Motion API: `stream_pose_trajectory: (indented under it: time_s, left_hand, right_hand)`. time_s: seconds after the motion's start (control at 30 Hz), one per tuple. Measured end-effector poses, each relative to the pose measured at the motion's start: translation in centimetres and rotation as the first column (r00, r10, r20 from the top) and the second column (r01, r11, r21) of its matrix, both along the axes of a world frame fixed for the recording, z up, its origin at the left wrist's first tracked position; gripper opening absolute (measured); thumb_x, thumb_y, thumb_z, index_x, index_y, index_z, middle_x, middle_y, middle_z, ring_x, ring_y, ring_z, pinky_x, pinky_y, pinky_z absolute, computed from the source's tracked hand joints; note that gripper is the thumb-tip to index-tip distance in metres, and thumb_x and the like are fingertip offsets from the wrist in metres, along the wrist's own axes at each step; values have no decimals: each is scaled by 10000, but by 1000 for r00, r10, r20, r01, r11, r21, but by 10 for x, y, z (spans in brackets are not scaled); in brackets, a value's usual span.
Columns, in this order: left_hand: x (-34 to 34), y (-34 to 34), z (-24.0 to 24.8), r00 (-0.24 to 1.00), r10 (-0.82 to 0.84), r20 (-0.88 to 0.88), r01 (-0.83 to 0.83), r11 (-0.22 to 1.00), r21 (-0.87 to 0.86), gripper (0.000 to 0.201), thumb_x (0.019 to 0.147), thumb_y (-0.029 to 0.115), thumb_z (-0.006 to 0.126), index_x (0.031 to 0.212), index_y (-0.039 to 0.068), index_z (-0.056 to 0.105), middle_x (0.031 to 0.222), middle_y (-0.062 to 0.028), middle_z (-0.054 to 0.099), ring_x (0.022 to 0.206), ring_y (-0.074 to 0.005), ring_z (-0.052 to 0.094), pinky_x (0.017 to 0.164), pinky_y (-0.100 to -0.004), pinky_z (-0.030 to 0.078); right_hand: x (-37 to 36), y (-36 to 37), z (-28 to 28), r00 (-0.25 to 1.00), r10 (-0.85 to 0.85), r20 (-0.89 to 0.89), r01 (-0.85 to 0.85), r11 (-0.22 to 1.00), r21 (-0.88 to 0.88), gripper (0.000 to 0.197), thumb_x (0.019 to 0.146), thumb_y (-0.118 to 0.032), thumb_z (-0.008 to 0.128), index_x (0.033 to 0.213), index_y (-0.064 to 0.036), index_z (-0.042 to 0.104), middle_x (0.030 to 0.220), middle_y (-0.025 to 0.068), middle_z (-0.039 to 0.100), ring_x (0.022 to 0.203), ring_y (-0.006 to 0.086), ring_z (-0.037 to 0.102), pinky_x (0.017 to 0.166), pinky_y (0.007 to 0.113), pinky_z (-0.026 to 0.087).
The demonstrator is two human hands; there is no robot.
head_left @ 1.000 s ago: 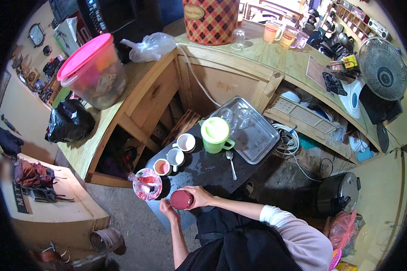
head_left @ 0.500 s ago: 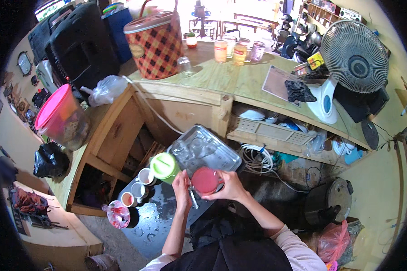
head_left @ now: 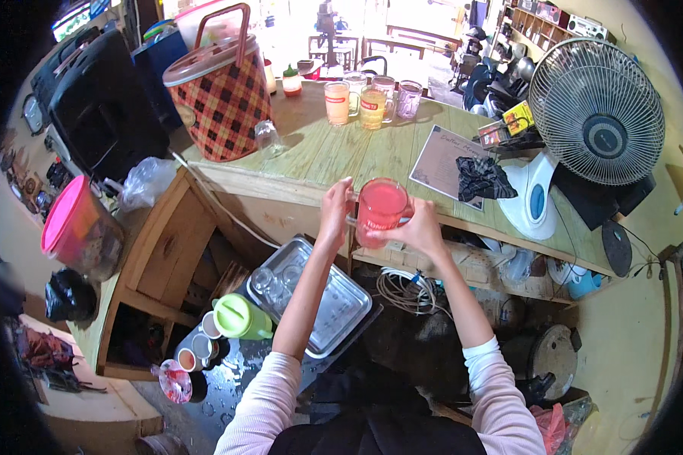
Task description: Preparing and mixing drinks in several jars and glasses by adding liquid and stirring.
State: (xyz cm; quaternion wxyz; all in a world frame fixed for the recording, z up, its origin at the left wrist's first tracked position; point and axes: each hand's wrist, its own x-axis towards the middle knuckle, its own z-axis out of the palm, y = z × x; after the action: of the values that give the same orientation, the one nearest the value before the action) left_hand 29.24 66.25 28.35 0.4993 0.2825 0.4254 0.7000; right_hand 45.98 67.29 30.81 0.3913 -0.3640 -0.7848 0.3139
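Observation:
A clear glass mug (head_left: 382, 206) of red drink is held up between my two hands, in front of the wooden counter's near edge. My right hand (head_left: 423, 233) wraps round its right side, with the thumb across the front. My left hand (head_left: 336, 212) is closed at the mug's left side; what its fingertips grip exactly is partly hidden. Below my left forearm, a metal tray (head_left: 341, 307) holds several clear glasses (head_left: 273, 284). Beside it stands a light green lidded pitcher (head_left: 239, 317), with several small cups (head_left: 203, 346) to its left.
On the counter (head_left: 311, 163) stand several filled glasses (head_left: 372, 108), an upturned empty glass (head_left: 268, 138), a plaid cooler bucket (head_left: 224, 106), a laminated sheet (head_left: 440, 163) and a fan (head_left: 596, 114). A pink-lidded container (head_left: 83, 227) is at left. Coiled white cable (head_left: 410, 292) hangs below.
Both hands have lifted the mug of red drink up and away from the low table toward the counter. My arms are stretched further forward, and the view has shifted.

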Motion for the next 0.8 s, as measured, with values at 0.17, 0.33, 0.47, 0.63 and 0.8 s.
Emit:
stream_pose_trajectory:
  time_s: [0.17,0.33,0.47,0.63,0.8]
  left_hand:
    - [-13,85,-1,991,-67,-115,74,996,59,262,833,270,594,625,136,506,540,81,374,498,-25,311,471,-214,247]
    - [-15,145,-16,985,-137,-107,139,990,12,254,827,319,602,669,131,536,544,79,387,493,-22,320,467,-198,252]
    - [-17,176,-35,992,-124,15,124,992,-2,344,853,435,488,719,120,510,580,57,417,512,-43,354,489,-208,279]
    - [-16,203,-43,985,-84,148,83,996,11,390,870,469,388,736,116,485,605,35,424,518,-69,369,519,-220,302]
    - [-4,207,-63,973,-11,230,-30,984,173,352,888,471,393,887,126,463,783,-1,472,684,-109,435,677,-256,345]
  right_hand:
    - [-9,69,11,990,-99,97,98,995,16,609,484,-339,859,931,13,645,856,109,676,751,160,657,715,288,526]
    - [-6,127,7,978,-116,172,121,992,-22,616,480,-359,861,922,13,647,853,114,675,785,161,651,730,293,522]
    - [-8,162,-8,946,-125,298,159,983,-93,612,477,-365,861,936,-18,652,883,103,675,803,167,648,768,304,509]
    - [-8,203,-17,963,-10,269,49,989,-139,581,478,-347,862,934,-46,664,892,88,677,797,194,649,784,310,503]
    - [-1,249,-31,972,193,137,-177,977,-122,819,510,-277,856,1207,-37,501,1148,118,574,1046,171,551,896,313,448]
